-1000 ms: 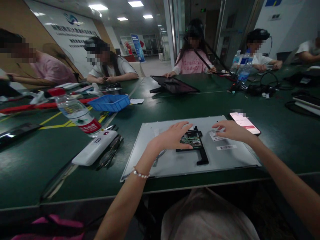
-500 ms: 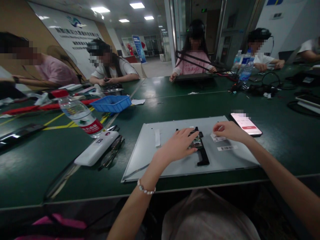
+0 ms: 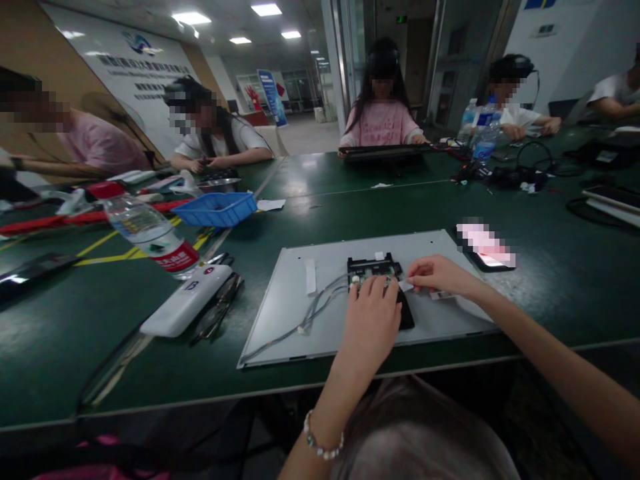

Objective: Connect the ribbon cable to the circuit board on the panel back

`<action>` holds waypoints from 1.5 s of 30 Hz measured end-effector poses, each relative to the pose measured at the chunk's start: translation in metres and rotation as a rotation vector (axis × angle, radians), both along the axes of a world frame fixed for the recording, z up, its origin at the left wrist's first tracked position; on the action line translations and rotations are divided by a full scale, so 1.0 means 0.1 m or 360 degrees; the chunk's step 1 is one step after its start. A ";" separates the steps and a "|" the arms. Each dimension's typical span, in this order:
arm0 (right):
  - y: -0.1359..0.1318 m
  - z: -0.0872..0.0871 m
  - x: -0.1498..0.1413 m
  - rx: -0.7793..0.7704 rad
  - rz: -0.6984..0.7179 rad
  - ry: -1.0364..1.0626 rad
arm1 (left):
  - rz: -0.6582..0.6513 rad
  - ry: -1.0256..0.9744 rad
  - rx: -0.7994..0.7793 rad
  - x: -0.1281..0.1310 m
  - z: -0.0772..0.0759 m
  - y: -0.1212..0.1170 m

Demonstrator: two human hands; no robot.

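The right grip (image 3: pixel 425 275) pinched a white slip (image 3: pixel 406 286), brought inward beside the circuit board (image 3: pixel 369 273); the left grip (image 3: pixel 373 308), loosely spread over that board, had drawn back, baring grey cables (image 3: pixel 280 339) to its left and centring the work there.

Left hand (image 3: pixel 373 313) is laid over a black bracket (image 3: pixel 364 265), fingers loosely stretched out — right hand (image 3: pixel 435 275) is pinching a little white slip (image 3: pixel 406 286) just beside it. The bracket's on a flat gray panel (image 3: pixel 283 303), with thin cables (image 3: pixel 313 310) running toward the near left corner. Phone's (image 3: pixel 485 250) lying near the far right corner, bottle (image 3: pixel 167 252) and eyeglasses (image 3: pixel 219 310) off left.
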State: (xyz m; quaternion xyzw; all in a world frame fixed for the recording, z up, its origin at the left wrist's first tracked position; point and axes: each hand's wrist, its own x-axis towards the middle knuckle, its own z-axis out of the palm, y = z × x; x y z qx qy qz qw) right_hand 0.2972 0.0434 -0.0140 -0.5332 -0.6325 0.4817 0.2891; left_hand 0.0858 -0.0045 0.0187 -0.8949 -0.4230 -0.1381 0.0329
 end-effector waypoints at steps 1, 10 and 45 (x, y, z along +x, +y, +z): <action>0.00 0.00 0.00 0.0011 -0.0026 0.0005 | -0.0003 -0.0016 -0.0008 0.02 -0.02 -0.02; 0.00 -0.03 -0.02 0.0041 -0.0088 0.0074 | 0.0241 -0.0197 -0.0013 0.17 -0.15 -0.10; -0.64 -0.21 -0.38 0.1107 -0.0497 -0.0938 | 0.0343 -0.0168 0.0269 -0.39 0.22 0.37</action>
